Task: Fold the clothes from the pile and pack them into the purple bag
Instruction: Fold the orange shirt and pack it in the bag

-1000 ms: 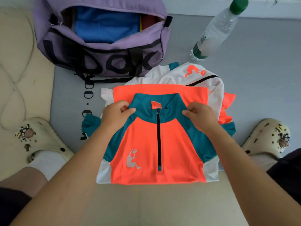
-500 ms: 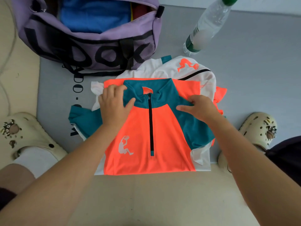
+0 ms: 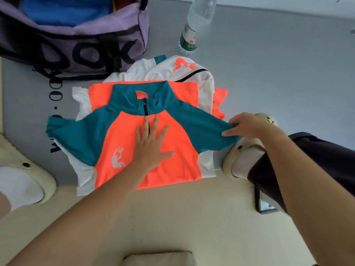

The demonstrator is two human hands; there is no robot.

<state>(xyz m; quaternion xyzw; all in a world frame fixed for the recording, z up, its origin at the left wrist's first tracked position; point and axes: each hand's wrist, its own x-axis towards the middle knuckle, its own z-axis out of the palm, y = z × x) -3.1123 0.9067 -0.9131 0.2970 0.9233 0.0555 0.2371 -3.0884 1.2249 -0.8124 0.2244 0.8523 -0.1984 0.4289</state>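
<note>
1. An orange and teal zip-neck shirt point(image 3: 172, 150) lies face up on top of the clothes pile point(image 3: 203, 81), at the near edge of a grey mat point(image 3: 269, 73) on the floor.
2. The left hand point(image 3: 151, 144) rests flat on the shirt's orange chest, fingers straight and spread, just beside the zip.
3. The right hand point(image 3: 245, 125) pinches the end of the shirt's teal sleeve point(image 3: 203, 127), pulled out toward the right edge of the mat.
4. The other teal sleeve point(image 3: 76, 133) lies spread out to the left.
5. Under the shirt the pile shows white, orange and teal garments, one with an orange figure print.
6. The purple bag point(image 3: 86, 48) sits at the mat's far left corner, open, with a blue garment point(image 3: 63, 10) inside; it touches the far side of the pile.
7. A clear water bottle point(image 3: 196, 25) with a green label lies tilted just right of the bag.
8. Cream clogs point(image 3: 242, 150) flank the pile, one at each side of the mat's near edge.
</note>
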